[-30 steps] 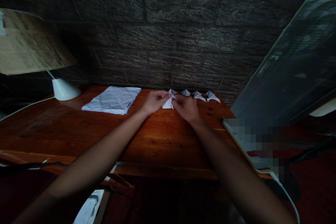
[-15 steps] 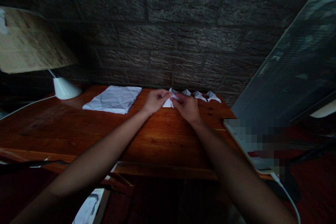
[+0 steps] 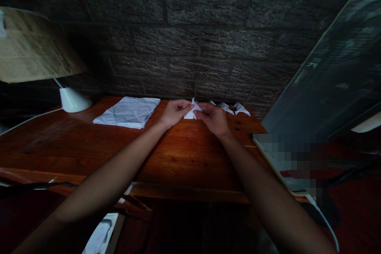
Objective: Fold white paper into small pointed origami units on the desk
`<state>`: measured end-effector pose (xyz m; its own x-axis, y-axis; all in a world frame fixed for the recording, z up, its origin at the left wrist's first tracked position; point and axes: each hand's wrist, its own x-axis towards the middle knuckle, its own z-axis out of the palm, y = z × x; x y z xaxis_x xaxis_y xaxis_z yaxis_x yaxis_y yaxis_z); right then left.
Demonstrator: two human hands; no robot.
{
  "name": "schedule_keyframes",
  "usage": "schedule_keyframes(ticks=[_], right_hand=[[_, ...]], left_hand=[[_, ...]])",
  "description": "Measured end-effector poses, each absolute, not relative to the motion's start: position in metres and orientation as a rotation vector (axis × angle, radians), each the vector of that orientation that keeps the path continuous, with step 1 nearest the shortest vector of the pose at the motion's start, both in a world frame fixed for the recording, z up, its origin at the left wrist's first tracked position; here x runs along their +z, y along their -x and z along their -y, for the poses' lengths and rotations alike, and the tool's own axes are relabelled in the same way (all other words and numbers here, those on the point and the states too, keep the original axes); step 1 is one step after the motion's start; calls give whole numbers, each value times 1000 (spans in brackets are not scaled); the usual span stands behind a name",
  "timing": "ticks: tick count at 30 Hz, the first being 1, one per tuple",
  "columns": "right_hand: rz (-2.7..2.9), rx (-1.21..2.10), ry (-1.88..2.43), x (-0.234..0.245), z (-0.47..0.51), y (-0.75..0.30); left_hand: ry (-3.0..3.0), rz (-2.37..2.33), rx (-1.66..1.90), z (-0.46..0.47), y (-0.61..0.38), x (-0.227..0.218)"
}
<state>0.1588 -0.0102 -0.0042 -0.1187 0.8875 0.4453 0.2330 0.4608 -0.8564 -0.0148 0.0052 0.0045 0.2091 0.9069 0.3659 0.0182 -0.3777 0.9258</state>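
Observation:
Between both hands is a small folded white paper figure (image 3: 189, 113) with a pointed tip at its top. My left hand (image 3: 175, 112) pinches its left side between thumb and fingers. On the other side my right hand (image 3: 213, 117) grips the paper, thumb toward me and fingers behind it. Similar folded paper figures stand in a row to the right, near the wall: one pointed figure (image 3: 241, 109) at the end, another (image 3: 226, 108) beside it, and one partly hidden by my right hand. A stack of creased white paper sheets (image 3: 131, 112) lies left of my left hand.
A lamp with a white base (image 3: 73, 101) stands at the wooden table's (image 3: 178, 154) left. A tablet-like device (image 3: 276, 162) with a white cable (image 3: 324, 218) lies at the right edge. A dark brick wall (image 3: 184, 47) rises behind. Below is an open white box (image 3: 102, 234).
My right hand has shifted slightly right and now covers more of the nearest standing figure. The held paper figure is still between both hands, with its upper part more exposed.

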Motion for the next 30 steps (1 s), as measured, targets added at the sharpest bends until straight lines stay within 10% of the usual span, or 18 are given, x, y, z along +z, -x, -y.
schedule_keyframes(ticks=[30], right_hand=[[1635, 760, 939, -8, 10, -159]], left_hand=[[-1835, -972, 1314, -11, 19, 3]])
